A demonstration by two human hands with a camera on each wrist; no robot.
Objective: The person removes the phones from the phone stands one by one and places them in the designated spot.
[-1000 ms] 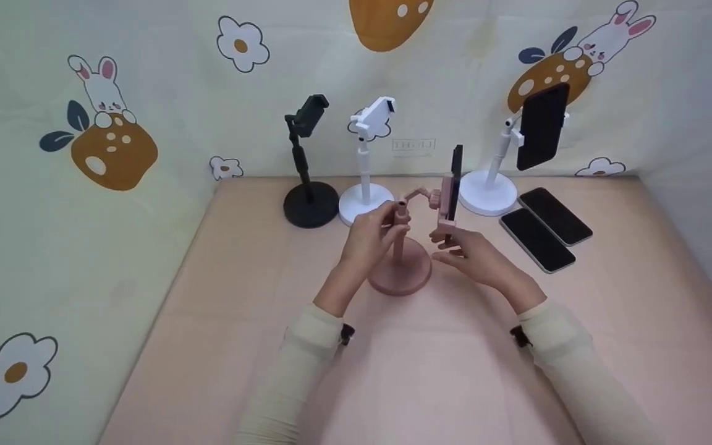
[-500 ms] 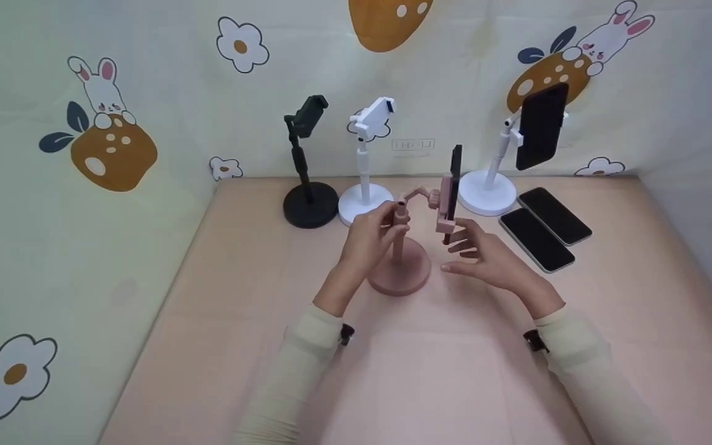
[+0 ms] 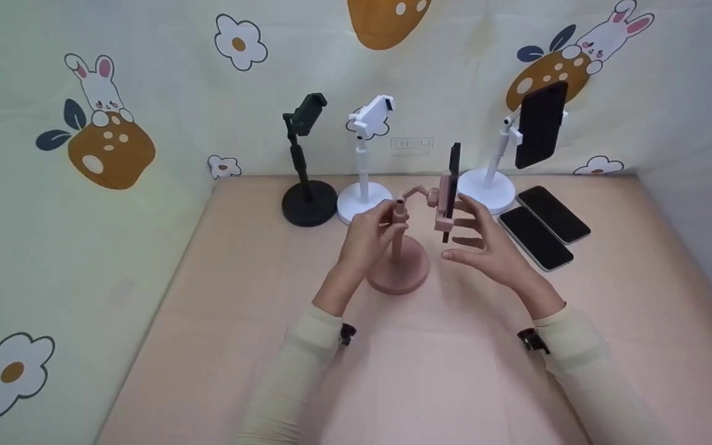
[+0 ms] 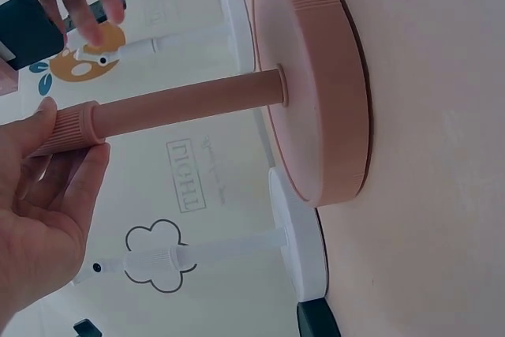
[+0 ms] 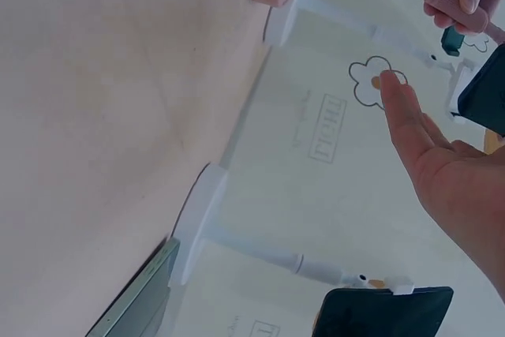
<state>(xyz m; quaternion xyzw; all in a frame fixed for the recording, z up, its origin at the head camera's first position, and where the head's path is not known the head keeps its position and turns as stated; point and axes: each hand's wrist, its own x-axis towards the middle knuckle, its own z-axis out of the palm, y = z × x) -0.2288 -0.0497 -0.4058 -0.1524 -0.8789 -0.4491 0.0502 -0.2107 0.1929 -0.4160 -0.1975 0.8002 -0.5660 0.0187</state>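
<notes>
A pink phone stand (image 3: pixel 398 266) stands upright on the table, a dark phone (image 3: pixel 453 179) held edge-on in its pink clamp (image 3: pixel 442 210). My left hand (image 3: pixel 365 241) grips the ribbed collar of its pole; in the left wrist view, thumb and fingers of the left hand (image 4: pixel 47 203) pinch that collar (image 4: pixel 71 128) above the round base (image 4: pixel 339 92). Just right of the phone, my right hand (image 3: pixel 495 250) has its fingers spread and holds nothing. In the right wrist view the right hand (image 5: pixel 450 171) has extended fingers, near the dark phone (image 5: pixel 485 92).
Behind stand a black phone stand (image 3: pixel 309 204) and a white one (image 3: pixel 363 201). At the back right, another white stand (image 3: pixel 487 190) carries a dark phone (image 3: pixel 541 127). Two phones (image 3: pixel 536 240) (image 3: pixel 554 214) lie side by side right of my right hand. A patterned cloth wall (image 3: pixel 306 43) rises behind.
My right hand has left the lower end of the clamp and moved slightly right and up, its fingers spreading beside the phone. The left hand stays on the collar.
</notes>
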